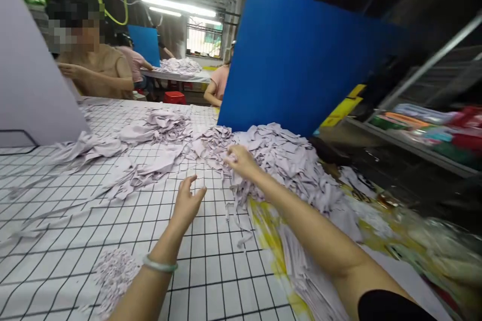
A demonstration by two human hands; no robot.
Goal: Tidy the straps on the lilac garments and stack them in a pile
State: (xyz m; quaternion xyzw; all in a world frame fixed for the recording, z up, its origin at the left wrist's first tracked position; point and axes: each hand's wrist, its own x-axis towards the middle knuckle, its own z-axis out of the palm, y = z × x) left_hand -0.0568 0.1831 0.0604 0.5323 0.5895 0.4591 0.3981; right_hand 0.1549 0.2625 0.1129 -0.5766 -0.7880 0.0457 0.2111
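Note:
My left hand (189, 196) hovers over the white table with black grid lines (211, 261), thumb and fingers apart, nothing in it. A pale green bangle (160, 264) circles that wrist. Farther out, my right hand (241, 160) reaches to the left edge of a heap of pale lilac fabric scraps (289, 155). Its fingers are curled together at the scraps; whether they hold one is too small to make out. Looser fabric strips (150, 168) trail across the table to the left. Near my left forearm lies a small pile of tiny fabric bits (115, 276).
A tall blue panel (286, 60) stands behind the heap, and a pale panel (33, 70) at left. A stack of folded lilac fabric (309, 271) lies under my right arm by yellow plastic (269, 230). Scissors (361, 193) lie at right. A person (98, 67) sits across the table.

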